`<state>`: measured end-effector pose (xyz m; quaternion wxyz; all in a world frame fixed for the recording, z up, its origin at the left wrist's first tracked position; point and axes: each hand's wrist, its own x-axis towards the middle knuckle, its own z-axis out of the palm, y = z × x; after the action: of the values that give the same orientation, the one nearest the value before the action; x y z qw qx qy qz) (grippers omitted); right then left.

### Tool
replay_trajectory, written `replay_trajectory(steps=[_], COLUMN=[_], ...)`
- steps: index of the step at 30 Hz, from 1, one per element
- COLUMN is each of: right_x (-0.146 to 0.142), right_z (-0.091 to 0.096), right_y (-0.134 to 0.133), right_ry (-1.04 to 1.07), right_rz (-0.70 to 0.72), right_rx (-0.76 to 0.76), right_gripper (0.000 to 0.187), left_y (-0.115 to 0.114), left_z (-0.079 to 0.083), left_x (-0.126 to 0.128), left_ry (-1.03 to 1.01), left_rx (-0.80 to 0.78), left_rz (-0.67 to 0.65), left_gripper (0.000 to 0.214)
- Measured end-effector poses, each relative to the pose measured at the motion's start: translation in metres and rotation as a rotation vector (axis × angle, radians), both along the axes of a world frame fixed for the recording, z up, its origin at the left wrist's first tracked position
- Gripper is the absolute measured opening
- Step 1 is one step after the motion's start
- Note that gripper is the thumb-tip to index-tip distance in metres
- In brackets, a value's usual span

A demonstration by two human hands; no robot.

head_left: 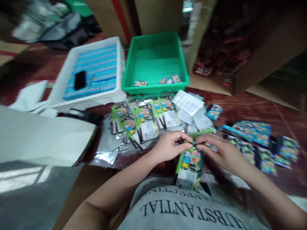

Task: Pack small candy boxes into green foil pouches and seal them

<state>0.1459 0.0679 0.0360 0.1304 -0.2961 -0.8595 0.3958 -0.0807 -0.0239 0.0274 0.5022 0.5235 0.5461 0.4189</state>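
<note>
My left hand [171, 145] and my right hand [217, 148] meet in front of my body, thumbs and forefingers pinched close together. Between the fingertips is a small dark bit, too blurred and covered to name. Just below them a green-edged printed packet [190, 158] with a white label lies close to my shirt; whether the fingers grip its surface I cannot tell. Left of my hands, several similar packets [146, 123] lie overlapping on clear plastic bags [107, 150]. To the right are small blue packets [257, 131] and dark-and-green sachets [267, 159].
A green tray [155, 60] with a few small sachets stands ahead, beside a white crate [120, 60] of blue packs bearing a black phone [80, 80]. White printed papers [188, 102] lie before the tray. An open cardboard box [263, 64] holds red packets at right.
</note>
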Motion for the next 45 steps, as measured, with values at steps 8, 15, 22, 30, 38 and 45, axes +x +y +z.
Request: replay_trajectory(steps=[8,15,22,30,38,45], right_x=[-0.146,-0.258,-0.229,-0.213,-0.229,-0.274], right_z=[0.022,0.003,-0.03,-0.015,-0.054,-0.054], right_y=[-0.025,-0.076,-0.069,-0.054,-0.028,0.028], right_ry=[0.245,0.098,-0.155,-0.127,0.074,0.142], right_rz=[0.084,0.51,0.651,0.524,0.489,0.376], right_rx=[-0.214,0.326,0.607,0.593,0.458,0.421], right_gripper=[0.025,0.068,0.055,0.028,0.029,0.04], left_y=[-0.086,-0.189,-0.201,-0.125,-0.087,-0.087], left_z=[0.032,-0.008,-0.045,-0.007,-0.013,-0.021], left_x=[-0.028,-0.18,-0.237,-0.171,-0.136,-0.09], left_ry=[0.738,1.088,1.219,0.946,0.843,1.16], left_rx=[-0.047,-0.257,-0.273,-0.261,-0.432,-0.017], left_rz=[0.584,0.701,0.61,0.763,0.752,0.585], left_gripper=[0.139,0.117,0.093,0.044,0.093,0.07])
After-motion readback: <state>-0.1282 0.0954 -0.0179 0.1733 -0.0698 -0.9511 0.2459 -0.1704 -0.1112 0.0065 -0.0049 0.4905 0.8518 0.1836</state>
